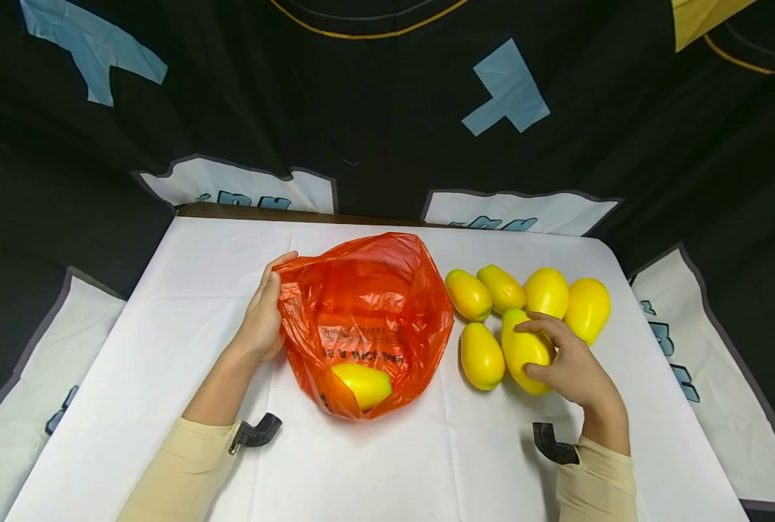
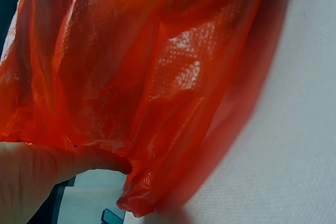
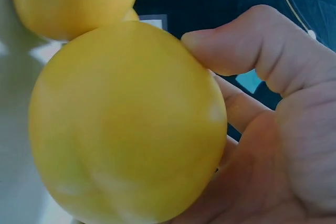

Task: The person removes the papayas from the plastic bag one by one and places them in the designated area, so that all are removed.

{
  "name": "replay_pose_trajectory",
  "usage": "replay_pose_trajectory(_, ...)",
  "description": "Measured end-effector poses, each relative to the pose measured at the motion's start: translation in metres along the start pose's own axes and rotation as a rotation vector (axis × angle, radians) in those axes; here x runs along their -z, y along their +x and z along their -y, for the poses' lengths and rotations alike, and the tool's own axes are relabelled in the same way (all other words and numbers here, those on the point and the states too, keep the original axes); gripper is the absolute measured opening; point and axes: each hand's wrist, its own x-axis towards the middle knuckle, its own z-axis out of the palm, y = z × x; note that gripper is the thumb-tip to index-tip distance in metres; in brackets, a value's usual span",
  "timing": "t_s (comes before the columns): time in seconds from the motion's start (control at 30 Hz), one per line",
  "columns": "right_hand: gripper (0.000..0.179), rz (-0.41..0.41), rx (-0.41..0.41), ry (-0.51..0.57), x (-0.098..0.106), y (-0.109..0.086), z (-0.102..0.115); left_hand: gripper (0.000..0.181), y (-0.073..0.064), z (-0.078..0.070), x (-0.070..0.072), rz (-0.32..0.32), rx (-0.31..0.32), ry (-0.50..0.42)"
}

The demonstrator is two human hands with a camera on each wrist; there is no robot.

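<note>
A red plastic bag (image 1: 420, 319) stands with its mouth wide toward the head camera, and one yellow mango (image 1: 364, 384) with a greenish end lies low inside it. My left hand (image 1: 261, 319) grips the bag's left edge; in the left wrist view its thumb (image 2: 100, 161) presses on the crumpled plastic (image 2: 173, 77). On the right, my right hand (image 1: 573, 362) holds a larger yellow mango (image 1: 524, 348) between thumb and fingers. That mango (image 3: 126, 124) fills much of the right wrist view, with the thumb (image 3: 226, 51) on its side and the fingers partly hidden behind it.
Several more mangoes lie close around the held one: one mango (image 1: 481, 357) at its left, others in a row behind, such as the far-right mango (image 1: 588, 308). The white-covered table (image 1: 361, 471) ends at a dark cloth backdrop (image 1: 387, 109).
</note>
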Motion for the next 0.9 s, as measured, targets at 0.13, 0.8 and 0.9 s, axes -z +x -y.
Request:
replay_pose_trajectory(0.13,0.051,0.034,0.020,-0.010,-0.005,0.000,-0.006,0.046,0.000,0.001,0.000,0.001,-0.004,-0.007)
replay_pose_trajectory(0.8,0.057,-0.026,-0.099,-0.085,0.003,-0.006,0.011,0.047,0.001,0.001,0.001,-0.002,0.003,-0.005)
replay_pose_trajectory(0.9,0.061,-0.082,-0.044,-0.099,0.007,-0.007,0.019,0.047,0.001,0.001,0.001,-0.002,0.002,-0.002)
